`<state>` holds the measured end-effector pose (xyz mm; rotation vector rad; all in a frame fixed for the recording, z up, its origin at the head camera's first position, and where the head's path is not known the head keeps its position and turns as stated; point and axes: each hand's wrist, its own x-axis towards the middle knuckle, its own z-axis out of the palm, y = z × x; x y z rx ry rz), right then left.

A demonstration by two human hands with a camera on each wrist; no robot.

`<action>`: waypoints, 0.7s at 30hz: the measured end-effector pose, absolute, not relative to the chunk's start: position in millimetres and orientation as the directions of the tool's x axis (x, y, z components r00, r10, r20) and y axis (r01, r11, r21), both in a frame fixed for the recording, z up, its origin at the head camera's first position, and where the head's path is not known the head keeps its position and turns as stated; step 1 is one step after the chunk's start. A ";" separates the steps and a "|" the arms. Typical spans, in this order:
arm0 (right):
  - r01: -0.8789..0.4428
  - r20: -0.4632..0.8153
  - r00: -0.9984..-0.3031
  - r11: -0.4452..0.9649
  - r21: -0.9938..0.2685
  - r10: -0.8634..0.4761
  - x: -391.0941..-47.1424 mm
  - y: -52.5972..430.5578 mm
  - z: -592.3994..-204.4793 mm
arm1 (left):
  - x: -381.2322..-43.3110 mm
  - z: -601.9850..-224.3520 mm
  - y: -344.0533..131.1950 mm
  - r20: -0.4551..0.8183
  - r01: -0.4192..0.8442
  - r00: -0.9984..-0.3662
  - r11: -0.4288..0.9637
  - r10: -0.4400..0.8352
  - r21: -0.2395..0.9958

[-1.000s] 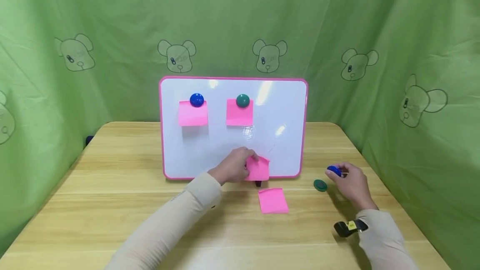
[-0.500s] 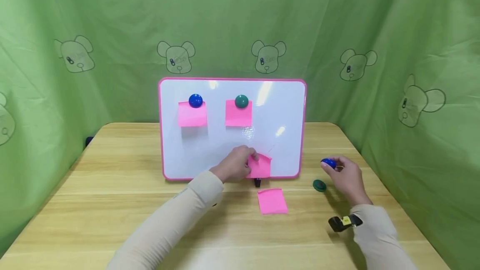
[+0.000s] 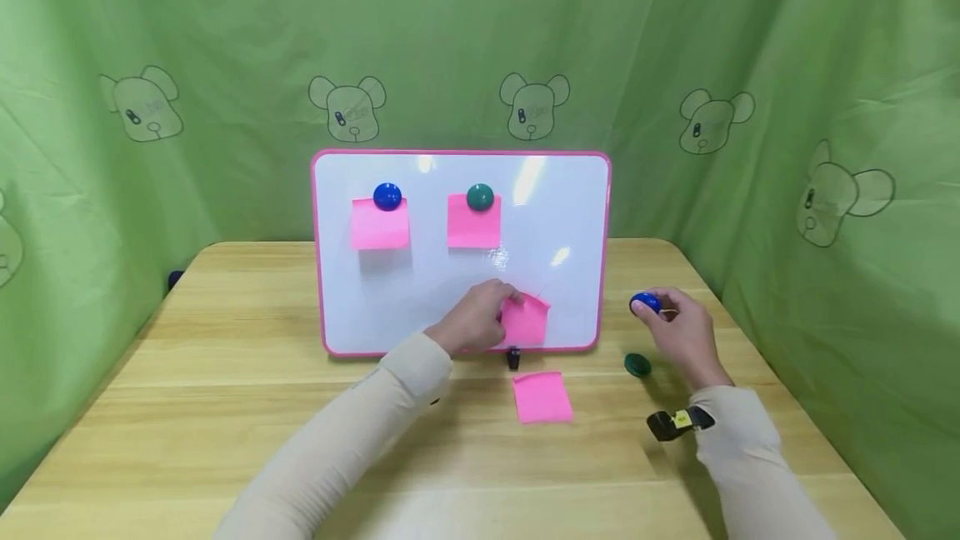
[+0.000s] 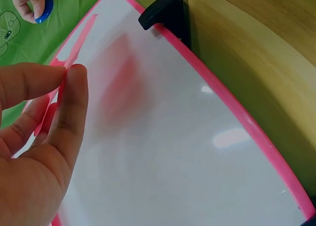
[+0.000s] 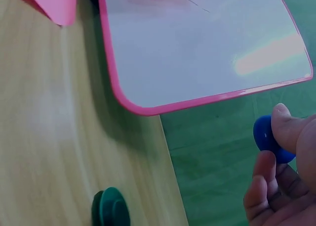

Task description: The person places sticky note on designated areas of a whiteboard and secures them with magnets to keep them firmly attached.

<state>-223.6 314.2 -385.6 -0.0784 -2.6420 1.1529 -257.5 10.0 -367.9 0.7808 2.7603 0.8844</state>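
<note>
My left hand (image 3: 478, 317) pinches a pink sticky note (image 3: 527, 320) in front of the lower part of a pink-framed whiteboard (image 3: 420, 298). In the left wrist view the note (image 4: 81, 40) stands a little off the board, between thumb and fingers. To the right of the board, my right hand (image 3: 686, 336) holds a round blue magnet (image 3: 645, 303) above the table. The right wrist view shows that magnet (image 5: 269, 137) between thumb and fingertips. A green magnet (image 3: 637, 365) lies on the table below this hand.
On the board, a blue magnet (image 3: 387, 197) and a green magnet (image 3: 480, 197) each hold a pink note. Another pink note (image 3: 543, 397) lies on the wooden table (image 3: 187, 407) before the board. A black foot (image 3: 513, 358) supports the board. Green curtains surround the table.
My right hand has risen and moved left with the blue magnet. The left hand has lifted its sticky note slightly up and to the right.
</note>
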 end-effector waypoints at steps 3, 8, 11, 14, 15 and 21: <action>-0.062 0.224 -0.963 0.690 -0.721 0.147 -226.1 312.0 -380.9 | -258.4 -367.0 12.3 0.056 0.455 -0.852 0.685 0.520 0.570; -0.082 0.234 -0.964 0.697 -0.712 0.126 -230.2 305.5 -372.9 | -259.2 -365.8 15.0 0.074 0.446 -0.861 0.678 0.503 0.584; -0.089 0.237 -0.964 0.701 -0.708 0.117 -232.2 303.3 -367.6 | -259.9 -364.4 16.5 0.068 0.427 -0.869 0.673 0.491 0.604; -0.091 0.242 -0.963 0.702 -0.706 0.118 -234.3 302.5 -363.2 | -261.0 -362.3 17.8 0.065 0.411 -0.875 0.667 0.480 0.621; -0.092 0.242 -0.963 0.702 -0.706 0.117 -235.1 302.2 -362.3 | -261.5 -361.7 18.2 0.066 0.409 -0.877 0.666 0.476 0.624; -0.107 0.252 -0.961 0.681 -0.724 0.116 -240.9 300.0 -361.3 | -263.9 -360.0 20.4 0.080 0.396 -0.888 0.662 0.453 0.637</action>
